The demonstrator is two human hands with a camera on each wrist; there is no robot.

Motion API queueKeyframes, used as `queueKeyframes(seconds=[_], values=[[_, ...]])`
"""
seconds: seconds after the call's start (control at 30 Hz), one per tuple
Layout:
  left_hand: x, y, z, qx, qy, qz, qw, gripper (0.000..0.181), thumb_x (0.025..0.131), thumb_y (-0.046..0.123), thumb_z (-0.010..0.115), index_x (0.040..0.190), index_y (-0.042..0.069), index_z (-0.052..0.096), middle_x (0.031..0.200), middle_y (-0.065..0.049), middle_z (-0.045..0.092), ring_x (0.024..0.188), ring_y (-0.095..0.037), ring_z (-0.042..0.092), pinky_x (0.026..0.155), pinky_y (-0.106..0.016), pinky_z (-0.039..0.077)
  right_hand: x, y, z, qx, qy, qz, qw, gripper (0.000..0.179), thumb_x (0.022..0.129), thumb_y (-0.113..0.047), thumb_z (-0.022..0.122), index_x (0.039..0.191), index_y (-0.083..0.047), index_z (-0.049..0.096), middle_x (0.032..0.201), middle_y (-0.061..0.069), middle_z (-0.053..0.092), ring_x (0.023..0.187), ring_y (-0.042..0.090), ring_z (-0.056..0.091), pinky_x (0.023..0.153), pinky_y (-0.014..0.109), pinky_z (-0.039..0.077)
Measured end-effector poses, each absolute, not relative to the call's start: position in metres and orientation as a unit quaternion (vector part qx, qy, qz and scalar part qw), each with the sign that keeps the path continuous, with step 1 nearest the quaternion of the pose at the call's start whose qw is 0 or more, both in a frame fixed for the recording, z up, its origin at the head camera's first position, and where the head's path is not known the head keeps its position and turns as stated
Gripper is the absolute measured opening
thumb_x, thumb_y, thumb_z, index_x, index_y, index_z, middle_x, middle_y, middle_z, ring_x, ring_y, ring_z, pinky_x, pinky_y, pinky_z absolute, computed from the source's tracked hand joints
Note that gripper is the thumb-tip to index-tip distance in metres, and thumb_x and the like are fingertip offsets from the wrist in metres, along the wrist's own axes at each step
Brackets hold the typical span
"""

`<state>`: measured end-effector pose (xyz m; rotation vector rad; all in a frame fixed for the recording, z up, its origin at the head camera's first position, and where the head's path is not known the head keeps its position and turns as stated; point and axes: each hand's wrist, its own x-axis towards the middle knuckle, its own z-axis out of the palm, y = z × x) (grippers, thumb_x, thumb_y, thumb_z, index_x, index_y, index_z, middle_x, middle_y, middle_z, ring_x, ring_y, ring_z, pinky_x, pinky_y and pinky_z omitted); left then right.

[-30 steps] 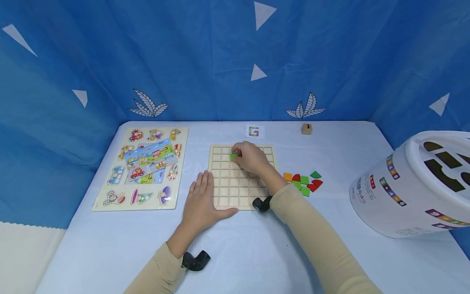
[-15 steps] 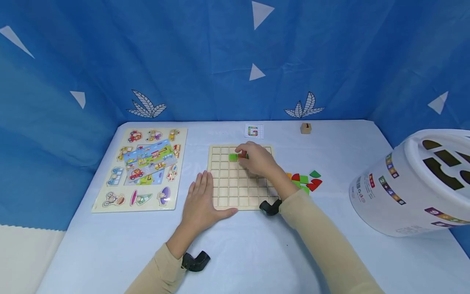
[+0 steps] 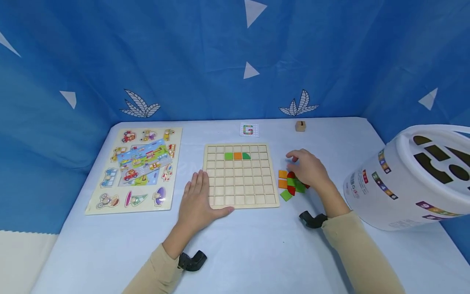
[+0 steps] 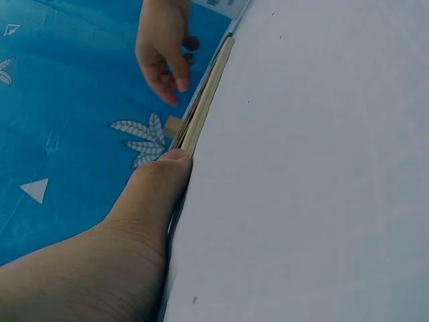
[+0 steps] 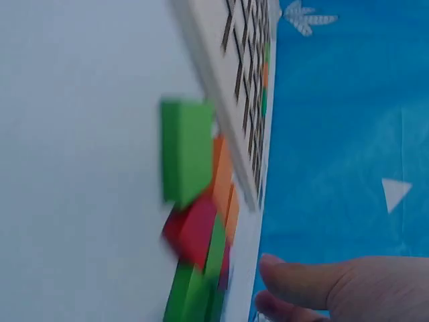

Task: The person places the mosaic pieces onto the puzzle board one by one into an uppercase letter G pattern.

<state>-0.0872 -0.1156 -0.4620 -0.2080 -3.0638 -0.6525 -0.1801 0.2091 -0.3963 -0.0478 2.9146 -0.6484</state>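
In the head view a wooden grid board (image 3: 240, 183) bears a light green square tile (image 3: 229, 156), an orange square tile (image 3: 238, 156) and a dark green quarter-round tile (image 3: 246, 156) side by side. My left hand (image 3: 196, 204) rests flat along its left edge, thumb stretched along the front edge; the left wrist view has that thumb at the board's rim. Bent loosely, my right hand (image 3: 310, 168) hovers over the loose tiles right of the board, holding nothing. Among them are orange squares (image 3: 282, 174), red quarter-rounds and a green square (image 3: 286, 195); the hand hides some.
Behind the board lie a small pattern card (image 3: 249, 130) with a G and a wooden cube (image 3: 300, 126). A picture puzzle board (image 3: 92, 206) with printed cards (image 3: 147, 157) on it lies at left. At right a large white bucket (image 3: 371, 192) stands close to my right arm.
My right hand has let go of tiles on the board and moved right to the loose pile. The orange and dark green tiles now show beside the light green one. My left hand stays put.
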Motion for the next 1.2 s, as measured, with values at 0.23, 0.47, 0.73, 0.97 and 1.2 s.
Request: queueKeyframes(seconds=[0.23, 0.47, 0.73, 0.97, 1.2], values=[[-0.087, -0.116, -0.463, -0.067, -0.976, -0.209, 0.003, 0.136, 0.066, 0.086, 0.063, 0.158, -0.001, 0.012, 0.167, -0.018, 0.009, 0.156, -0.034, 0.004, 0.125, -0.053, 0.012, -0.165, 0.241, -0.402, 0.042, 0.976, -0.203, 0.07, 0.037, 0.096, -0.016, 0.064, 0.132, -0.007, 0.059, 0.12, 0.022, 0.058, 0.1, 0.036, 0.056, 0.086, 0.05, 0.054], [-0.087, -0.118, -0.46, -0.066, -0.976, -0.208, 0.0, 0.136, 0.066, 0.086, 0.063, 0.158, -0.001, 0.013, 0.167, -0.018, 0.008, 0.156, -0.034, 0.004, 0.125, -0.053, 0.012, -0.165, 0.245, -0.403, 0.065, 0.977, -0.188, 0.083, 0.033, 0.096, -0.016, 0.063, 0.127, -0.003, 0.06, 0.115, 0.022, 0.061, 0.095, 0.035, 0.057, 0.079, 0.046, 0.054], [-0.088, -0.116, -0.462, -0.069, -0.975, -0.211, 0.003, 0.135, 0.067, 0.085, 0.063, 0.157, -0.002, 0.013, 0.166, -0.019, 0.01, 0.156, -0.035, 0.005, 0.125, -0.054, 0.013, -0.174, 0.241, -0.407, 0.071, 0.976, -0.188, 0.081, 0.026, 0.098, -0.021, 0.062, 0.117, -0.004, 0.061, 0.106, 0.02, 0.064, 0.086, 0.032, 0.057, 0.069, 0.037, 0.051], [-0.088, -0.116, -0.462, -0.068, -0.975, -0.21, -0.004, 0.135, 0.067, 0.088, 0.06, 0.158, -0.001, 0.012, 0.167, -0.018, 0.009, 0.156, -0.034, 0.003, 0.125, -0.053, 0.012, -0.177, 0.239, -0.406, 0.056, 0.971, -0.2, 0.117, 0.03, 0.099, -0.026, 0.059, 0.123, -0.008, 0.059, 0.11, 0.019, 0.062, 0.09, 0.031, 0.056, 0.071, 0.035, 0.05], [-0.088, -0.117, -0.463, -0.07, -0.976, -0.206, 0.0, 0.135, 0.067, 0.087, 0.061, 0.158, -0.001, 0.013, 0.167, -0.019, 0.009, 0.156, -0.034, 0.003, 0.125, -0.053, 0.012, -0.179, 0.244, -0.398, 0.034, 0.962, -0.212, 0.17, 0.032, 0.096, -0.015, 0.063, 0.126, -0.008, 0.06, 0.113, 0.02, 0.06, 0.092, 0.031, 0.055, 0.074, 0.034, 0.052]])
